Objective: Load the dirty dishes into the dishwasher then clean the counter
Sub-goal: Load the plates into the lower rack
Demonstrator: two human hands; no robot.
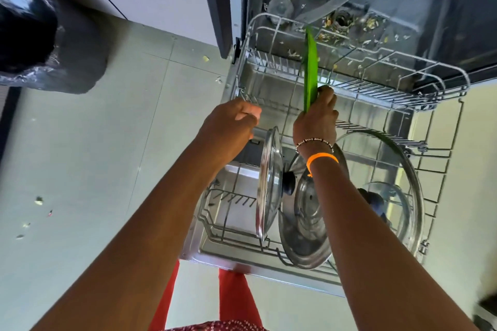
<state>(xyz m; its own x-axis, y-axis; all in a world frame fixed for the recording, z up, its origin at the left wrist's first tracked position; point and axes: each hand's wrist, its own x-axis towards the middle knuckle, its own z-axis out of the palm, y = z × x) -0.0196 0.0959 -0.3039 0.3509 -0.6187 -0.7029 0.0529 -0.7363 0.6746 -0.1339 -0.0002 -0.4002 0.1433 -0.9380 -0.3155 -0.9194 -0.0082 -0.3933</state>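
A green plate [310, 67] stands on edge among the tines of the pulled-out upper rack [376, 88] of the open dishwasher. My right hand [317, 118] grips its near rim. My left hand [232, 122] is curled at the upper rack's near left corner, seemingly holding the wire. Below, the lower rack [228, 234] holds a steel lid [269, 185] standing on edge, a second steel lid [304, 212] leaning beside it, and a large glass lid [403, 183] at the right.
Food scraps litter the dishwasher's floor [363, 27] around the filter. A black bin bag [40, 35] sits on the tiled floor at the left, with crumbs [39, 200] scattered near it. White cabinet fronts stand behind it.
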